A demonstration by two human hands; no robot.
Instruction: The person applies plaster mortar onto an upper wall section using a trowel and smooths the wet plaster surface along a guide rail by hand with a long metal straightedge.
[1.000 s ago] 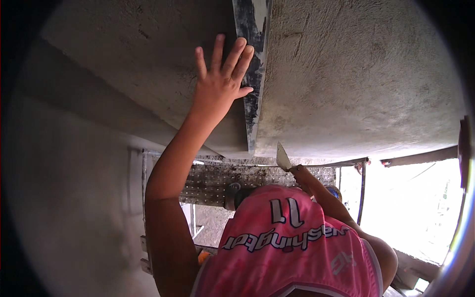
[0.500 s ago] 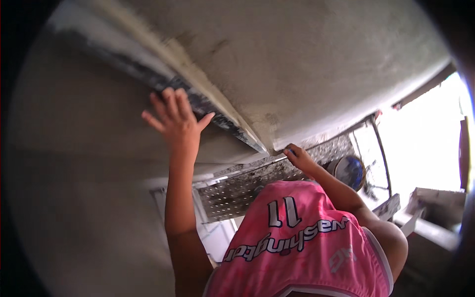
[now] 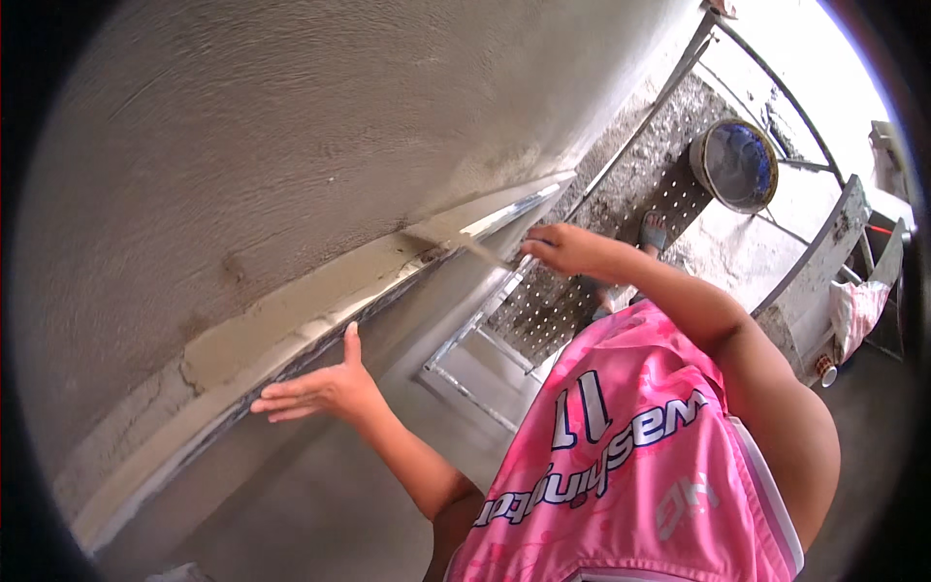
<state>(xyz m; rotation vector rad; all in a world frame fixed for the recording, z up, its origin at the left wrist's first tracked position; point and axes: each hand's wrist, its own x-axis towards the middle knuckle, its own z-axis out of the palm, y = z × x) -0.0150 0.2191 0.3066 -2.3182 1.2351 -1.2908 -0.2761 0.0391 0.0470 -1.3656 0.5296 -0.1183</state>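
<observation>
My left hand is open, fingers stretched out and thumb apart, resting against a long, plaster-smeared straightedge set along the wall's edge. A band of wet mortar runs beside that straightedge on the grey plastered wall. Farther right, my right hand is closed round the handle of a trowel. The trowel's blade reaches left to the mortar strip and is blurred, so its exact contact is hard to make out.
I stand on a perforated metal scaffold platform caked with dried mortar. A bucket of grey mix with a blue inner wall stands at its far right. Scaffold rails bound the right side, with boards and a pinkish-white sack nearby.
My view has swung, so more of the platform and bucket shows. My left hand sits lower along the straightedge. My right hand's tool now shows, laid toward the mortar strip.
</observation>
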